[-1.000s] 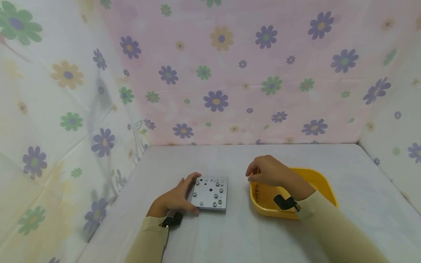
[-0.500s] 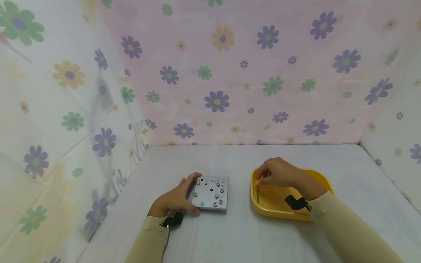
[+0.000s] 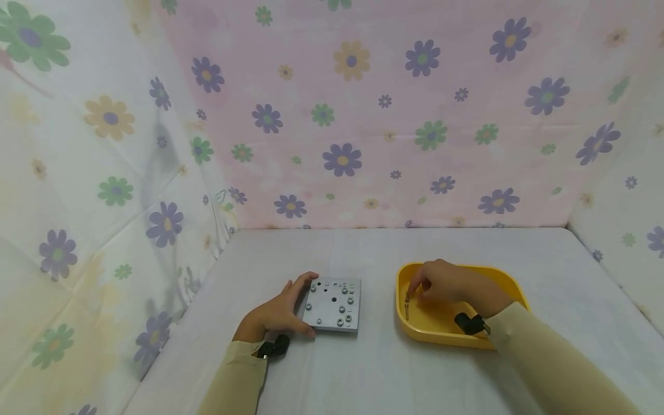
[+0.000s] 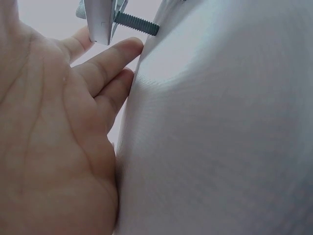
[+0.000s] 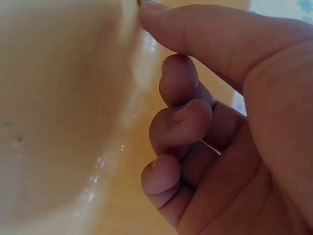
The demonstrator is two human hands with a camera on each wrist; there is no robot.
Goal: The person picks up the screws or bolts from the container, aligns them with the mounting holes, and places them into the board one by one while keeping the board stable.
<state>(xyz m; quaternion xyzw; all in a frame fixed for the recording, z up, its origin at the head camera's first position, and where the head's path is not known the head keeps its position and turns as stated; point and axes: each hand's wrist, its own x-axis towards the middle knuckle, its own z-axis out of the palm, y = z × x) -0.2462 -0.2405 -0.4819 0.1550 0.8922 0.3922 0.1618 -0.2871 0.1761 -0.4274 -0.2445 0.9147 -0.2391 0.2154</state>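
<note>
In the head view a square silver metal plate [image 3: 332,304] with holes and several socket-head screws lies on the table. My left hand [image 3: 277,311] holds its left side, the thumb at the front edge and the index finger at the back. A threaded screw [image 4: 137,23] sticks out under the plate in the left wrist view. My right hand [image 3: 441,282] reaches down into a yellow tray [image 3: 441,339], fingertips at a small screw [image 3: 407,298] near its left wall. Its other fingers are curled; a bit of metal shows at the thumb tip in the right wrist view, index finger hidden.
Another small screw [image 3: 407,314] lies in the tray just in front of the first. A white cloth covers the table [image 3: 373,369]. Flower-patterned cloth [image 3: 384,121] hangs behind and on both sides.
My right hand has moved from over the tray's left rim rightward and down into the tray, to the screws there. The left hand and the plate stay where they were.
</note>
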